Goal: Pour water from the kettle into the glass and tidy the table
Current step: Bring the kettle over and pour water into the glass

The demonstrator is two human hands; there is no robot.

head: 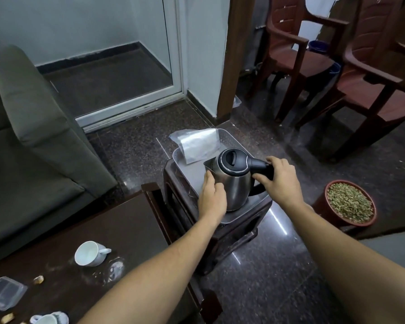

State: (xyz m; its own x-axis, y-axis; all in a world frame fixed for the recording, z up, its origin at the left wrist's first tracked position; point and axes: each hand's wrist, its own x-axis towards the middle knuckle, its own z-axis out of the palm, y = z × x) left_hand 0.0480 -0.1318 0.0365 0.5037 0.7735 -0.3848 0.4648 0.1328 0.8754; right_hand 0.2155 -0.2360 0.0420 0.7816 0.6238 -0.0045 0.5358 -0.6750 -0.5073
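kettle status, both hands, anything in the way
Right hand gripping kettle handle. Left hand flat on its steel side. Kettle upright on grey tray. Plastic bag lying behind it.

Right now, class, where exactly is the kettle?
The kettle stands in the grey tray on the small stool, centre of view, between both hands, with a plastic bag behind it.

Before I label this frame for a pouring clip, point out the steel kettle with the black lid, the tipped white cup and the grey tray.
Steel kettle [234, 183], head view, body.
White cup [89, 253], head view, inside.
Grey tray [229, 136], head view, far rim.
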